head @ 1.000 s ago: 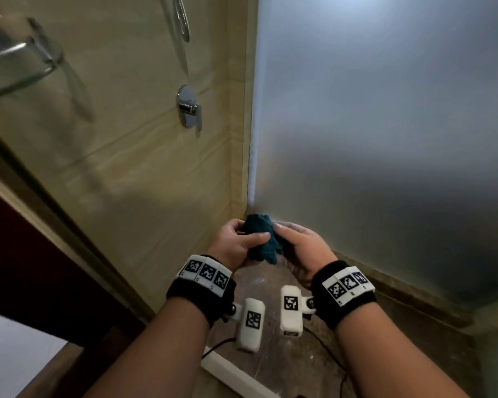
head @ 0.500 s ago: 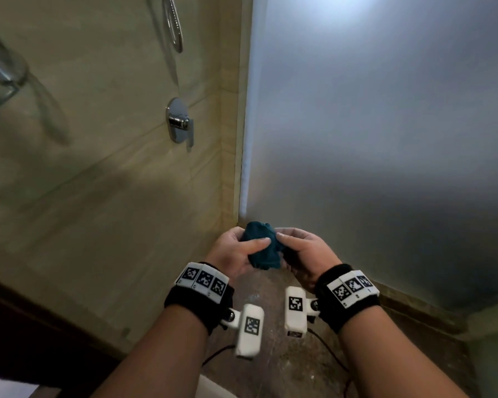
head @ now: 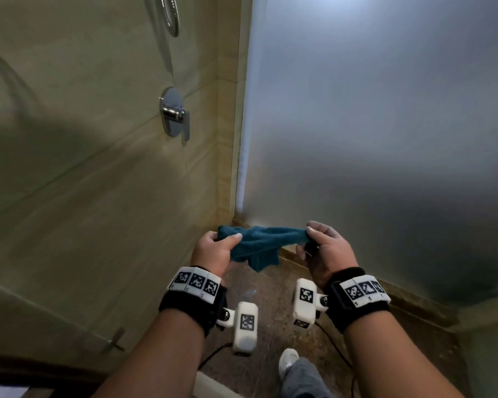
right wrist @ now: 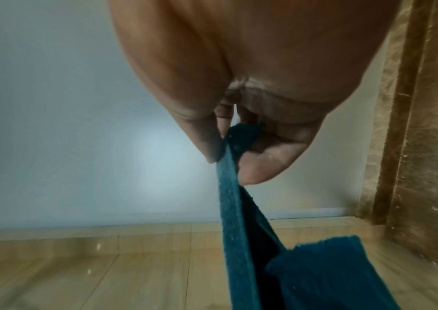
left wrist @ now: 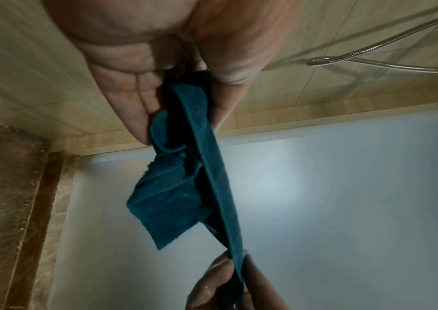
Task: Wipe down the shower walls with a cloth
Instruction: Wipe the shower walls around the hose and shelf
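The teal cloth [head: 259, 245] stretches between my hands, its long axis running left to right, one flap drooping beneath. My left hand [head: 213, 251] pinches one end, my right hand [head: 322, 251] the other, low before the frosted glass wall [head: 385, 139] and tiled wall [head: 84, 168].

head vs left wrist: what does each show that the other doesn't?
Head only: the chrome mixer valve on the beige tile wall, both wristbands with markers, a shoe on the floor.

Left wrist only: the left hand's palm side, thumb and fingers pinching the cloth's end, and the hem edge-on.

Both: the teal cloth stretched between left hand and right hand, the shower hose, the frosted panel.
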Available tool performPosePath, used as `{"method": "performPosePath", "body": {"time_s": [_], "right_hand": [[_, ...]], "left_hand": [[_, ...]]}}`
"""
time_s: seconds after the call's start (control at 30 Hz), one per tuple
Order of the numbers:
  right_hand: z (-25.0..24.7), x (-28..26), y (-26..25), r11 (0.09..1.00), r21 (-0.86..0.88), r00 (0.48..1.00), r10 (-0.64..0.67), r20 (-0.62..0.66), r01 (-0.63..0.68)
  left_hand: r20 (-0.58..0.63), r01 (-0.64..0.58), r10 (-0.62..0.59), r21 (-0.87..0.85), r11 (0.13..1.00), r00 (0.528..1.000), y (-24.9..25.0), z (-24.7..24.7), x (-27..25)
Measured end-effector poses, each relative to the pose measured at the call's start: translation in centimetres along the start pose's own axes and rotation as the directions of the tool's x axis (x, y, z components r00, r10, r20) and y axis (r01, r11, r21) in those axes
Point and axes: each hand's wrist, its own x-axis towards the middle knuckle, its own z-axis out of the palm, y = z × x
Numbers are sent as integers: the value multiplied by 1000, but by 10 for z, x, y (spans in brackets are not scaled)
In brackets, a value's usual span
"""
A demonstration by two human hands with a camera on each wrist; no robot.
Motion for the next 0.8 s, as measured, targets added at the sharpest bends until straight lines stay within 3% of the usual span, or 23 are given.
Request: {"method": "performPosePath", "body": {"time_s": [0.27,0.53,0.7,0.8], "right_hand": [[9,50,-3,998,64,993,34,-116,-27],[25,97,-13,990,53,987,136,-81,-132],[25,107,-19,978,-84,980,193,55,-188],[30,102,-22,964,-262,948,122,292,-43]], "left_hand": [[-27,79,-82,-106,991,996,6,8,31],[-55,20,-18,33,999,998,24,29,58],[-70,25,-28,-43,999,997,34,50,70],[-42,0,-1,-14,1000,999,33,63,72]]}}
